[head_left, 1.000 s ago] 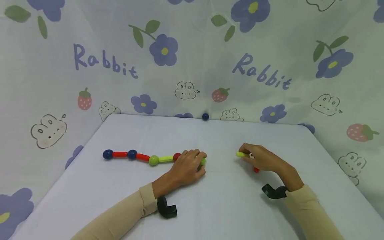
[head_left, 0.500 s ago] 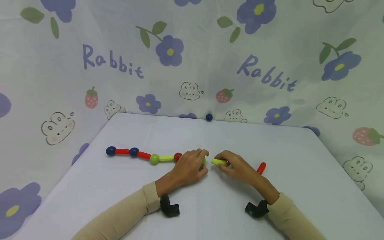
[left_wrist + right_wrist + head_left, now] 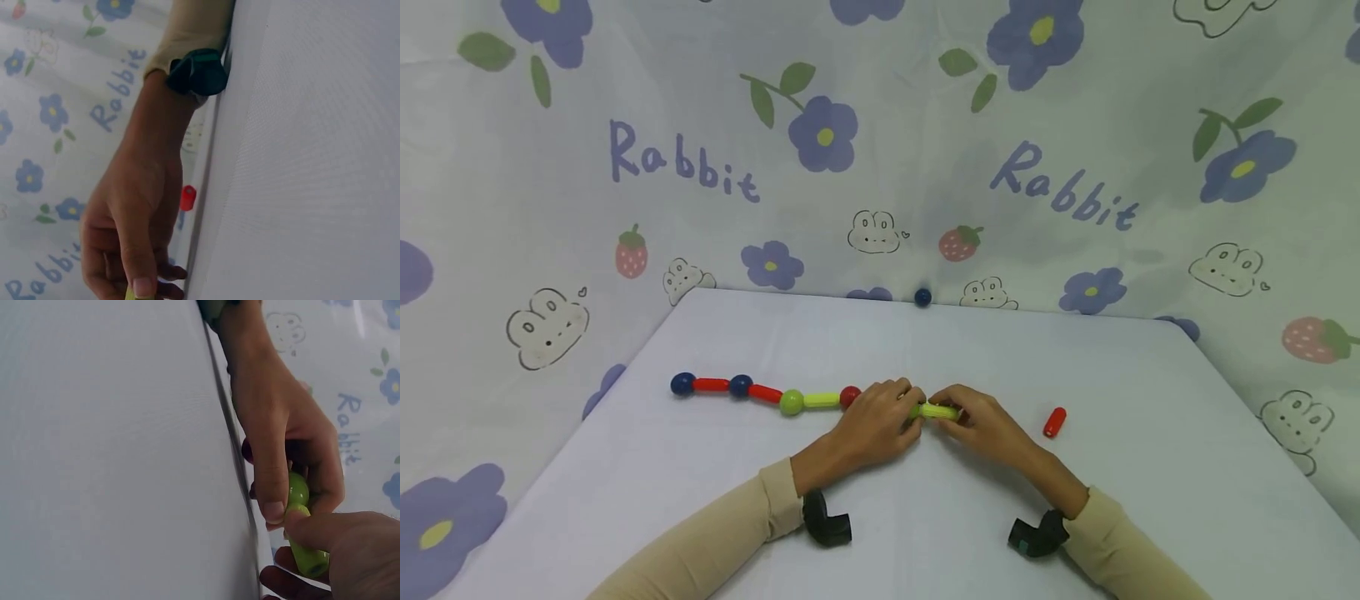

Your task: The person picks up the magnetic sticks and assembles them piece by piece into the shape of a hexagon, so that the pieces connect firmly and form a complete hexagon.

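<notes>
A chain of balls and rods lies on the table, with a dark blue ball (image 3: 682, 384) at its left end, then red rods, a green ball (image 3: 792, 402), a yellow-green rod (image 3: 822, 401) and a red ball (image 3: 850, 397). My left hand (image 3: 874, 422) covers the chain's right part and grips a green ball (image 3: 298, 489) at its end, seen in the right wrist view. Between its thumb and fingers, my right hand (image 3: 988, 425) pinches a yellow-green rod (image 3: 938, 412) whose near end meets that green ball. Whether they are joined cannot be told.
A loose red rod (image 3: 1055, 422) lies on the table right of my right hand. One dark blue ball (image 3: 922, 297) rests at the table's back edge, against the printed cloth (image 3: 805, 200).
My right hand has moved left with the yellow-green rod, up to the chain's right end. The loose red rod has come out from behind my right arm. My left hand has barely moved.
</notes>
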### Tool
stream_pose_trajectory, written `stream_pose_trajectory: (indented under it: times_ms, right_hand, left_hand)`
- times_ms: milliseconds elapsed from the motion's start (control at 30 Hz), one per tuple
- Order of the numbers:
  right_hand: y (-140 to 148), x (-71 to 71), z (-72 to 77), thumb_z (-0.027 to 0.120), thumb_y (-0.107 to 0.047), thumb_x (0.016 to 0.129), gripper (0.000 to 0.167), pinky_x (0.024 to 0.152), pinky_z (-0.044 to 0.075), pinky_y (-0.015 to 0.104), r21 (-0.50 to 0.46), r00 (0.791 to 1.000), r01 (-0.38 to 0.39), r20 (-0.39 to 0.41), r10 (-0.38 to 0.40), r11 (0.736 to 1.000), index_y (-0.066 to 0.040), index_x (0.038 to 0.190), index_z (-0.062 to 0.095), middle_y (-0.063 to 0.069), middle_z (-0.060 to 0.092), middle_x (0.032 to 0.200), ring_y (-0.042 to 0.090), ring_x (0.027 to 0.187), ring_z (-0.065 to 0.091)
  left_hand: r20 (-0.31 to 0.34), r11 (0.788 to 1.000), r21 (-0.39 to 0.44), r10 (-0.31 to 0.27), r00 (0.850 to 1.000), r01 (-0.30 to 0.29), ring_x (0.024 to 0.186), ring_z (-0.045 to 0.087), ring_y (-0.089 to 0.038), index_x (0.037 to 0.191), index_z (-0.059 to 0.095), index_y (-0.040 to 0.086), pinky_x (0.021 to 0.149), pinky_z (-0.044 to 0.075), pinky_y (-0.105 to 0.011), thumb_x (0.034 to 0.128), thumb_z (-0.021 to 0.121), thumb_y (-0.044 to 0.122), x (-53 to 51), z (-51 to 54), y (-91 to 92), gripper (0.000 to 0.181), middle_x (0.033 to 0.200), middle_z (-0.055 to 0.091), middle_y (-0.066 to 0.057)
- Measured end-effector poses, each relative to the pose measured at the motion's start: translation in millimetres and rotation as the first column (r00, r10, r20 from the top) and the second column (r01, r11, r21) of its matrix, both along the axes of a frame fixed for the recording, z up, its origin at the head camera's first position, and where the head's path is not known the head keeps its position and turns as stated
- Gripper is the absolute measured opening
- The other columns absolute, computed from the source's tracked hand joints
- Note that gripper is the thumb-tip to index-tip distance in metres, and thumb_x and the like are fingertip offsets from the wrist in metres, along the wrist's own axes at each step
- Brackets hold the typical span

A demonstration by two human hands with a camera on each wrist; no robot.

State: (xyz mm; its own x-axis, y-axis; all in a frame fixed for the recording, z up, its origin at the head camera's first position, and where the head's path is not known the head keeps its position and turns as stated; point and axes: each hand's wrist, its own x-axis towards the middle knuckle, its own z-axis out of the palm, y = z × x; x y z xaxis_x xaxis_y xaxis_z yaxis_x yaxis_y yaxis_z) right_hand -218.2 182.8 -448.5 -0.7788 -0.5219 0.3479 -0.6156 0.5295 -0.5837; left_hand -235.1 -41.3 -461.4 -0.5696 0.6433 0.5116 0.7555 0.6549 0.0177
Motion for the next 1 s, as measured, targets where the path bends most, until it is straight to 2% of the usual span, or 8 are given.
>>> stream_pose_trajectory:
  times_ms: [100,267,400,533,700,767,900,1000]
  right_hand:
    - [-3.1,-0.8,2.0,0.072,-0.008,0.09,0.025,0.071,0.053,0.022,0.007,1.0,0.005,0.011,-0.005,1.0,-0.008,0.114,0.065,0.0,0.069,0.103,0.006,0.086,0.059]
    - [-5.3,-2.0,5.6,0.073,-0.013,0.091,0.025,0.073,0.054,0.023,0.021,1.0,0.012,0.011,-0.012,1.0,-0.009,0.112,0.061,0.0,0.07,0.101,0.008,0.088,0.065]
    - [-3.8,-3.5,11.6,0.073,-0.019,0.091,0.026,0.077,0.056,0.024,0.025,0.998,0.016,0.061,-0.017,1.0,-0.011,0.109,0.055,0.0,0.069,0.102,0.011,0.091,0.068]
    - [0.8,-11.3,20.1,0.067,-0.028,0.096,0.019,0.079,0.056,0.025,0.016,0.989,0.063,0.13,-0.064,0.998,-0.015,0.107,0.059,-0.003,0.069,0.102,0.012,0.094,0.068]
    - [3.5,-38.1,27.0,0.06,-0.027,0.1,0.016,0.074,0.054,0.025,0.009,0.982,0.122,0.143,-0.122,0.993,-0.013,0.104,0.066,0.004,0.072,0.097,0.015,0.087,0.067]
    - [1.1,-53.6,29.2,0.06,-0.024,0.101,0.016,0.071,0.053,0.026,0.026,0.98,0.135,0.142,-0.137,0.991,-0.01,0.104,0.067,0.007,0.072,0.096,0.015,0.084,0.066]
    - [-4.5,-89.7,33.4,0.06,-0.02,0.101,0.014,0.069,0.051,0.027,0.12,0.977,0.177,0.098,-0.189,0.977,-0.008,0.103,0.066,0.007,0.071,0.096,0.014,0.082,0.061]
    - [-6.6,-114.8,32.7,0.059,-0.02,0.101,0.016,0.075,0.053,0.034,0.213,0.97,0.214,0.071,-0.234,0.953,-0.006,0.107,0.065,0.009,0.069,0.101,0.02,0.087,0.063]
  left_hand:
    - [-0.001,1.0,-0.013,-0.018,1.0,0.018,0.08,0.057,-0.009,0.111,0.064,0.018,0.074,0.051,-0.027,0.0931,0.064,0.034,-1.1,2.1,-2.1,0.024,0.095,0.061,0.005]
    - [-0.013,0.999,-0.023,-0.043,0.999,0.043,0.076,0.051,-0.007,0.118,0.065,0.02,0.068,0.047,-0.024,0.0961,0.063,0.042,-2.8,4.0,-4.8,0.031,0.093,0.061,0.006]
    - [-0.03,0.998,-0.024,-0.064,0.997,0.064,0.076,0.052,-0.008,0.12,0.067,0.022,0.067,0.046,-0.022,0.0967,0.064,0.037,-3.7,4.5,-5.6,0.028,0.092,0.063,0.006]
    - [-0.044,0.999,-0.027,-0.046,0.998,0.045,0.083,0.059,-0.01,0.115,0.066,0.019,0.073,0.051,-0.026,0.0957,0.062,0.03,-3.8,4.3,-6.1,0.023,0.096,0.067,0.006]
    - [-0.015,1.0,-0.031,-0.004,1.0,0.003,0.087,0.06,-0.01,0.115,0.063,0.016,0.078,0.052,-0.027,0.093,0.061,0.027,-2.6,3.4,-8.1,0.024,0.1,0.068,0.006]
    - [-0.003,0.999,-0.038,-0.001,1.0,0.001,0.084,0.059,-0.009,0.118,0.064,0.017,0.073,0.05,-0.026,0.0931,0.06,0.028,-1.8,2.8,-8.6,0.027,0.097,0.068,0.007]
    - [0.009,0.998,-0.058,-0.011,1.0,0.012,0.079,0.056,-0.009,0.125,0.064,0.025,0.069,0.046,-0.023,0.0961,0.061,0.036,0.9,1.7,-5.8,0.031,0.092,0.067,0.009]
    - [0.01,0.998,-0.06,-0.025,1.0,0.026,0.08,0.057,-0.009,0.123,0.065,0.025,0.07,0.047,-0.023,0.0961,0.061,0.039,4.3,0.4,0.0,0.031,0.091,0.067,0.009]
